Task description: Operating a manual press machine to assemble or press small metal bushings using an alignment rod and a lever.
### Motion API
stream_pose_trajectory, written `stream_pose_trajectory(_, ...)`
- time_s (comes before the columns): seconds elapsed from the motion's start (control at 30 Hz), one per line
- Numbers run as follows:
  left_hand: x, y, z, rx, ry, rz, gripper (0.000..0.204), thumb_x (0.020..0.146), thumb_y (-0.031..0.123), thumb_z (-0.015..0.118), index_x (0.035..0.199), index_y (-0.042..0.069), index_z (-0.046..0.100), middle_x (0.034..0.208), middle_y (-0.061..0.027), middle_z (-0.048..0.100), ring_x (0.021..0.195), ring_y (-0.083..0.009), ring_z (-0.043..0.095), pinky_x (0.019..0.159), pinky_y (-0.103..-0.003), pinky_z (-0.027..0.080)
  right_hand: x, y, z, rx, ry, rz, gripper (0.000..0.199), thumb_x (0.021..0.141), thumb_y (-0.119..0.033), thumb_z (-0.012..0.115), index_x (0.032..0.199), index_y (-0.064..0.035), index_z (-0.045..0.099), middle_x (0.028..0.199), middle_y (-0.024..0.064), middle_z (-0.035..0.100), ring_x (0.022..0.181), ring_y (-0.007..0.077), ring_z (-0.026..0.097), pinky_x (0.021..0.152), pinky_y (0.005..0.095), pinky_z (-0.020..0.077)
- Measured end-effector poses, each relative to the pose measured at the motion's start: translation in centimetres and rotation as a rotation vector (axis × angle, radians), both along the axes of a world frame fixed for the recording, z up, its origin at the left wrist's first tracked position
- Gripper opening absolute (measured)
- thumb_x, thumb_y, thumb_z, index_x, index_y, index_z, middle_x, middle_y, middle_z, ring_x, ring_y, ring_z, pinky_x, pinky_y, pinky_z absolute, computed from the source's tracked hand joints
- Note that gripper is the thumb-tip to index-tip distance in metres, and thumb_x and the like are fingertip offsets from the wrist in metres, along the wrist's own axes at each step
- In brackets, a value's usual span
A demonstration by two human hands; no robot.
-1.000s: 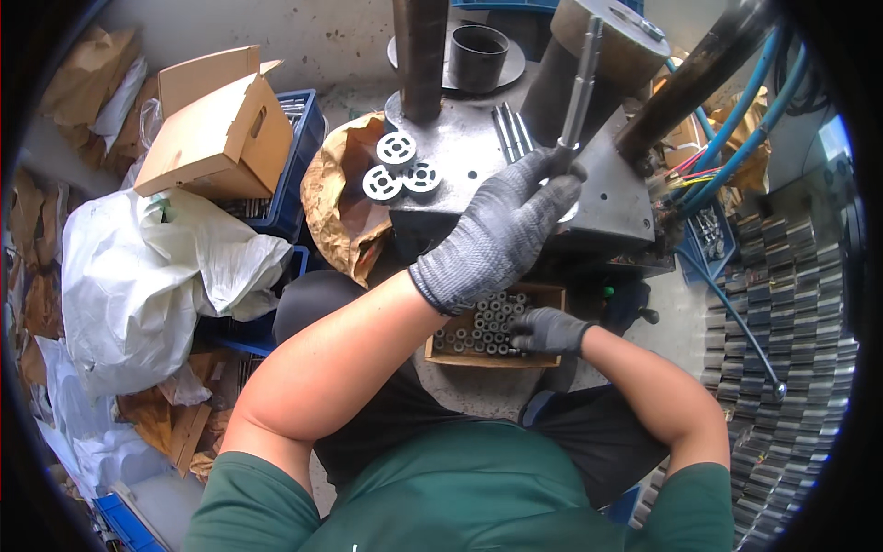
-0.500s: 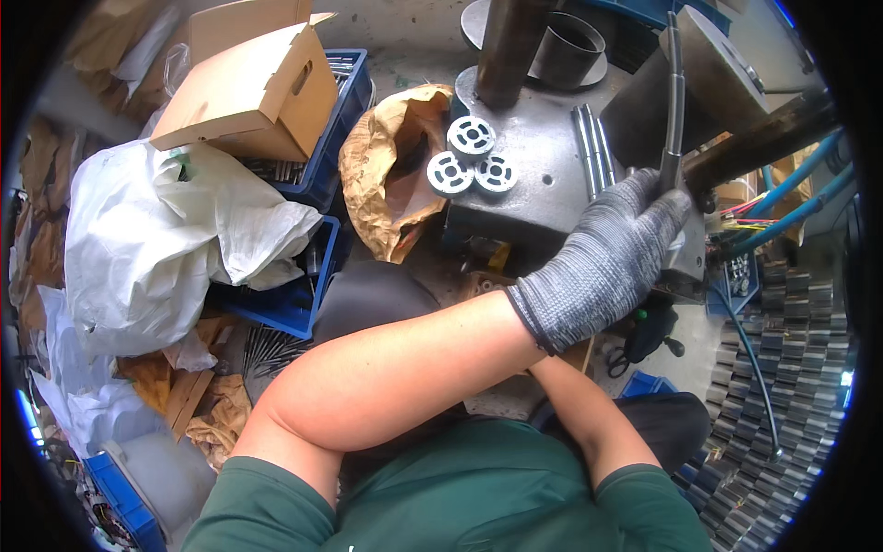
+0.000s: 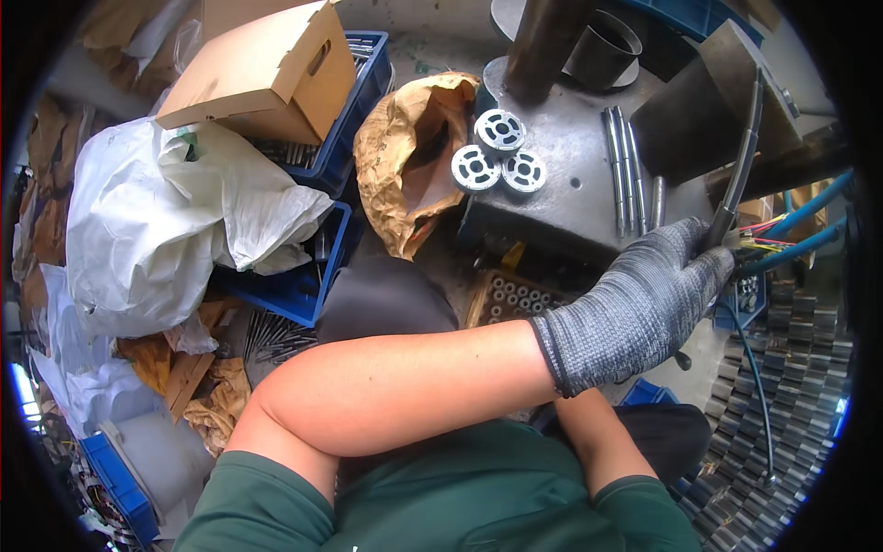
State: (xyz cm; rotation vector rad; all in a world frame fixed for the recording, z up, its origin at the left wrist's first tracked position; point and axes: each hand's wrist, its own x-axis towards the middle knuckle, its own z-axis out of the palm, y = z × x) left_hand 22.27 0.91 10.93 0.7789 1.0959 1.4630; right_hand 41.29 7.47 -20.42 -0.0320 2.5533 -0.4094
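My left hand (image 3: 644,304), in a grey knit glove, reaches across to the right. Its thumb and fingers are closed round the lower end of a stepped metal shaft (image 3: 740,166), which stands up, tilted slightly right. Just left of the glove, several similar shafts (image 3: 618,170) and a shorter pin (image 3: 659,202) lie on a steel block (image 3: 575,207). Three round slotted metal discs (image 3: 499,152) sit in a cluster on the same block. My right forearm (image 3: 593,432) rises under the left one; the right hand itself is hidden behind the left glove and wrist.
A torn brown paper bag (image 3: 386,156) stands left of the block. Farther left are a cardboard box (image 3: 267,78), a blue crate (image 3: 354,120) and a white sack (image 3: 156,230). Stacked metal pieces (image 3: 736,405) fill the right; blue hoses (image 3: 809,244) and a thick steel post (image 3: 547,51) stand near.
My left hand has moved right and down toward me with the shaft, which now leans more to the right. The view has shifted, and a tray of small rings now shows below the block.
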Motion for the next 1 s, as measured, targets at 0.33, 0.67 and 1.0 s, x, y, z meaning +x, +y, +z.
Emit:
stream_pose_trajectory(0.33, -0.1, -0.4, 0.3, 0.015, -0.286, -0.001, 0.032, 0.111, 0.025, 0.052, 0.126, -0.002, 0.061, 0.094, -0.0072, 0.066, 0.084, -0.0153, 0.063, 0.079, -0.032, 0.054, 1.2, 0.4, 1.0, -0.018, -0.009, -0.017, 0.059, 0.097, -0.039, 0.063, 0.148, -0.0106, 0.055, 0.147, 0.019, 0.058, 0.137, 0.0341, 0.054, 0.114, 0.0425, 0.044)
stream_pose_trajectory(0.67, -0.5, -0.2, -0.4, -0.062, 0.038, 0.067, 0.036, 0.109, 0.03, 0.052, 0.124, -0.001, 0.063, 0.1, -0.0175, 0.07, 0.094, -0.0289, 0.069, 0.09, -0.04, 0.054, 1.0, -1.0, -0.7, -0.033, 0.006, 0.004, 0.059, 0.097, -0.039, 0.064, 0.147, -0.0103, 0.056, 0.145, 0.0195, 0.059, 0.135, 0.0346, 0.055, 0.114, 0.043, 0.0446)
stream_pose_trajectory(1.0, -0.9, -0.5, -0.2, -0.019, -0.149, 0.035, 0.035, 0.109, 0.029, 0.052, 0.123, -0.001, 0.064, 0.094, -0.0155, 0.069, 0.088, -0.0235, 0.068, 0.085, -0.039, 0.054, 0.5, -1.8, -1.1, -0.041, -0.007, 0.024, 0.058, 0.096, -0.039, 0.064, 0.146, -0.01, 0.057, 0.143, 0.0201, 0.06, 0.133, 0.0352, 0.057, 0.113, 0.0436, 0.0451)
